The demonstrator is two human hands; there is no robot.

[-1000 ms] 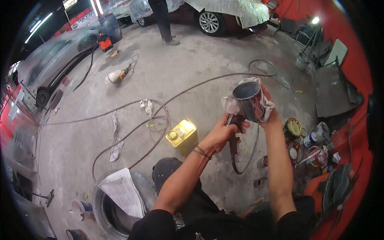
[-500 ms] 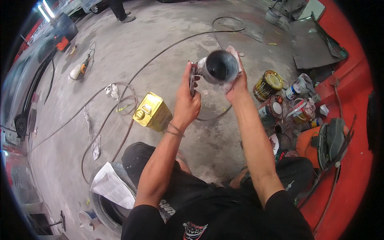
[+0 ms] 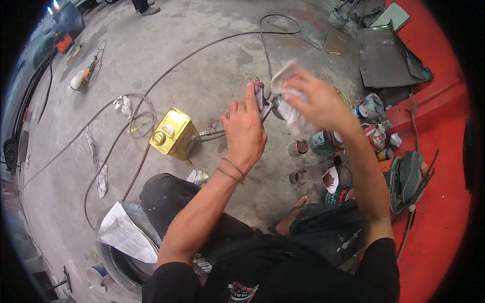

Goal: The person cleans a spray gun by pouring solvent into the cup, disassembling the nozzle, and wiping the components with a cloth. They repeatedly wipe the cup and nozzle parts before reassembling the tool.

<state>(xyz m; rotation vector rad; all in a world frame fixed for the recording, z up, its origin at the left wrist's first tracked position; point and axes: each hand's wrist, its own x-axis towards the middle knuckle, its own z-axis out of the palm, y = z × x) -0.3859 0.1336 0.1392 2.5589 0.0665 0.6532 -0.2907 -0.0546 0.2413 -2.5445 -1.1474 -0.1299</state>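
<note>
My left hand (image 3: 245, 132) is wrapped round the handle of a metal spray gun (image 3: 260, 96), held out over the floor. Most of the gun's cup is hidden behind a crumpled white cloth (image 3: 297, 118). That cloth is gripped in my right hand (image 3: 323, 105), which is smeared by motion and bent over the cup side of the gun. A square gold metal can (image 3: 174, 132) stands on the floor to the left of my left hand. Dark hose (image 3: 214, 135) shows between the can and my left wrist.
Paint-stained cups (image 3: 299, 177) and several paint cans (image 3: 321, 142) crowd the floor at right, beside a red wall (image 3: 439, 212). A long hose (image 3: 202, 46) loops across the concrete. A tyre (image 3: 132, 275) with paper sheets (image 3: 126, 233) lies lower left; a corded power tool (image 3: 83, 78) lies farther off.
The gun's cup, whose dark inside faced me, has turned away and dropped lower. My right hand has swung over it with the cloth. The view has shifted slightly.
</note>
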